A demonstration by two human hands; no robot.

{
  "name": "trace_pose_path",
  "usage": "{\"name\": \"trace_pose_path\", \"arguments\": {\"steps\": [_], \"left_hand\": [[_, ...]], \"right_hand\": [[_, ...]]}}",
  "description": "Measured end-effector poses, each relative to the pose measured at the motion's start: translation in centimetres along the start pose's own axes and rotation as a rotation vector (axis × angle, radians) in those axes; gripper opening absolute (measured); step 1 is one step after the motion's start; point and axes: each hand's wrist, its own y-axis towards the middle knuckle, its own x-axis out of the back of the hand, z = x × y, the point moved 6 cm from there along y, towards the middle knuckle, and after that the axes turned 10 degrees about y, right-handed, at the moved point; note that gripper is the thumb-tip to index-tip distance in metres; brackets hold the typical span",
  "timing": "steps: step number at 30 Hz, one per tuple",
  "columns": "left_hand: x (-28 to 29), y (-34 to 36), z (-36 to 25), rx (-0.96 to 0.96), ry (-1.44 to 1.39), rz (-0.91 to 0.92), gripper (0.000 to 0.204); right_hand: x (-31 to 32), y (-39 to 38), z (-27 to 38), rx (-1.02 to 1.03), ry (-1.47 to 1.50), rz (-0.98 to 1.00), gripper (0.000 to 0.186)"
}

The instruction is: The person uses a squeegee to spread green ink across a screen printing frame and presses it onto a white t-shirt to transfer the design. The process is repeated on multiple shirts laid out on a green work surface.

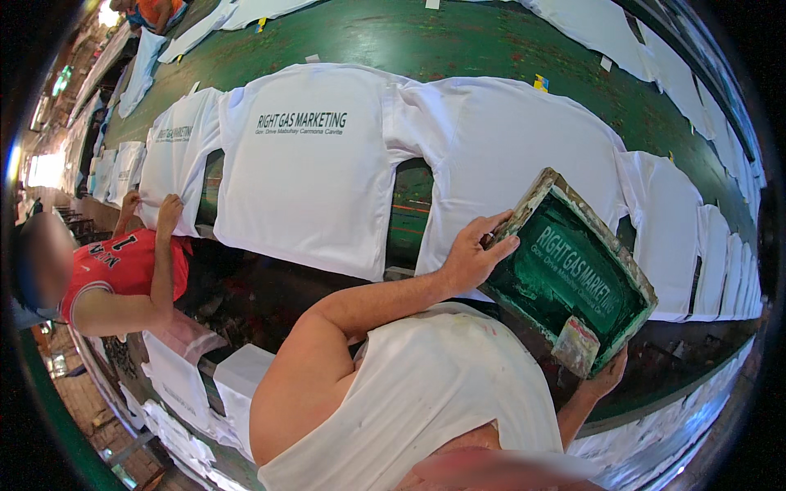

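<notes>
1. Currently, the left hand (481, 247) grips the left edge of a green printing screen (573, 286), thumb over the rim.
2. The right hand (604, 375) holds its lower corner, the fingers partly hidden.
3. The screen sits tilted, right of centre, with a smeared block (576, 346) inside its lower end.
4. At upper centre, a printed white shirt (303, 180) lies beside a plain one (524, 139).
5. At left, a co-worker in red (127, 270) handles another shirt's (176, 168) hem.
</notes>
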Motion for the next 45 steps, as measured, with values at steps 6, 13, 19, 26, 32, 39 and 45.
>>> {"name": "trace_pose_path", "arguments": {"steps": [6, 13, 19, 26, 32, 39, 45], "left_hand": [[-5.5, 1.7, 0.2, -0.021, 0.043, -0.050, 0.060], [-12.3, 2.6, -0.1, 0.060, 0.027, -0.035, 0.068], [-8.2, 1.7, -0.9, -0.003, 0.282, -0.176, 0.071], [2.9, 3.1, 0.7, 0.113, 0.267, -0.420, 0.063], [6.8, 7.3, 0.7, 0.052, 0.253, -0.498, 0.063], [7.8, 10.0, 1.4, 0.054, 0.269, -0.506, 0.062], [8.0, 10.6, 2.2, 0.075, 0.260, -0.508, 0.062]], "right_hand": [[3.4, 5.0, -1.7, 0.020, -0.081, -0.034, 0.056], [5.9, 12.4, -1.9, -0.102, 0.256, 0.012, 0.059], [-0.7, 16.4, -1.4, -0.163, 0.184, 0.112, 0.058], [-14.1, 17.2, -3.7, -0.266, 0.168, 0.189, 0.054], [-23.0, 20.2, -4.3, -0.136, -0.014, 0.341, 0.053], [-25.7, 21.9, -4.9, -0.145, -0.088, 0.352, 0.042], [-26.5, 22.2, -4.8, -0.115, -0.131, 0.350, 0.042]]}}
